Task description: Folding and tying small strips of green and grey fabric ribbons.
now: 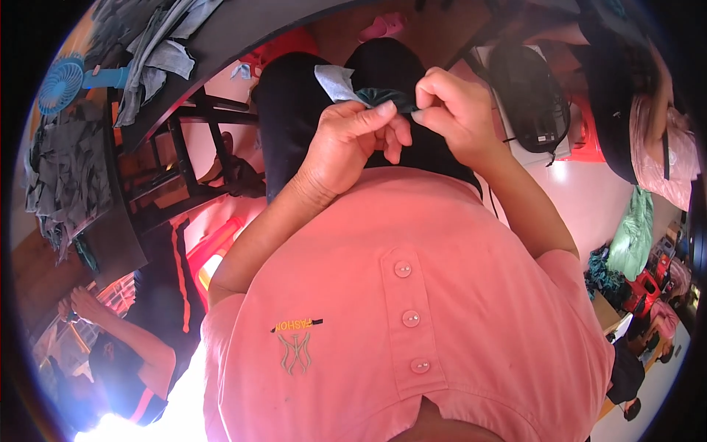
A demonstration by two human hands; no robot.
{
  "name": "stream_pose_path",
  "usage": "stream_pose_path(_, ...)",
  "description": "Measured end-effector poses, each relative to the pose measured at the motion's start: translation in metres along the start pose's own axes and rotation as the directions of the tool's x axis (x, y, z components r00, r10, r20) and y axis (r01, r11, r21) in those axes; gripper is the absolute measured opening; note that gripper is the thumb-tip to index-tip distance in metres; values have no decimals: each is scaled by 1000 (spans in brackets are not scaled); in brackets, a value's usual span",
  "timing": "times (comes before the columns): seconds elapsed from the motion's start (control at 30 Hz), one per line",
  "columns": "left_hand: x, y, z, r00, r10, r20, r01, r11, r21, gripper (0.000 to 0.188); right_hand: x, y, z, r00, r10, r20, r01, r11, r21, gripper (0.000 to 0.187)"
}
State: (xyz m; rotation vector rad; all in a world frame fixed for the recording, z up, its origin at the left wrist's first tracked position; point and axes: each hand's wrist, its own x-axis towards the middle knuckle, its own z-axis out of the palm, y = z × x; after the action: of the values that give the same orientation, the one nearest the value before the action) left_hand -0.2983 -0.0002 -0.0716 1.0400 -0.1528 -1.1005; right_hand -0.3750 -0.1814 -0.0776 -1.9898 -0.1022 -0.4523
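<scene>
Hands (342, 140) (460, 110) pinching cloth (381, 96), possibly a red basin (291, 46)

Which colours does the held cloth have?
The cloth is pale blue and dark green, seen in the head view.

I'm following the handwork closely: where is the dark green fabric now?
In the head view, the dark green fabric is at upper centre, pinched in the left hand and right hand, just right of the light blue fabric.
</scene>
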Motion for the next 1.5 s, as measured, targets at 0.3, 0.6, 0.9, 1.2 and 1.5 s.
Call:
stream_pose_path(0.3,10,-5,-17,998,38,44,-28,978,-208,40,-8,-14,-9,998,-44,-48,47,996,73,16)
stream_pose_path(0.6,4,-6,-6,999,39,22,-36,990,-137,47,7,-5,10,978,-190,-87,185,981,-67,19)
stream_pose_path(0.9,2,-7,-2,998,6,-65,-8,1000,-28,55,5,7,13,988,-148,-52,140,980,-140,14)
stream_pose_path(1.2,-1,-2,-21,972,-226,58,212,960,184,67,-22,-7,-8,658,571,492,-736,348,581,10)
stream_pose_path(1.5,-4,-8,-34,942,-311,125,289,943,163,65,-31,1,-1,801,524,291,-598,667,445,17)
